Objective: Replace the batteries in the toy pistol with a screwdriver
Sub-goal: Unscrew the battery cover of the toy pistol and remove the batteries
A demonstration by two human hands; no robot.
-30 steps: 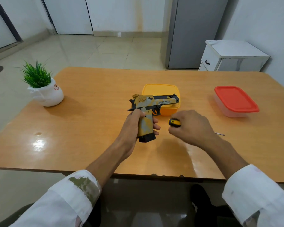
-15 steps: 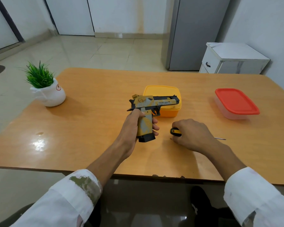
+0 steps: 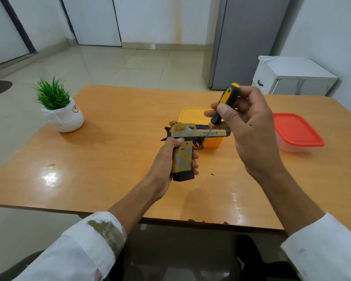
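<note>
Am watching left hand [image 3: 164, 161] wrapping fingers round pistol [image 3: 185, 134] grip, just in front of yellow box [image 3: 193, 116]. Right hand [image 3: 251, 134] pinching screwdriver [image 3: 224, 102] handle above box, tip angling down toward pistol.

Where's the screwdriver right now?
Head view, right of centre: the yellow-and-black-handled screwdriver is held up in the right hand, tip angled down by the trigger guard of the yellow toy pistol.

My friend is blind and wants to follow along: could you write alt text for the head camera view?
A person's left hand grips a yellow toy pistol while the right hand holds a yellow-and-black screwdriver, tip near the trigger guard. On the wooden table: a yellow container, red-lidded container and potted plant.
</note>
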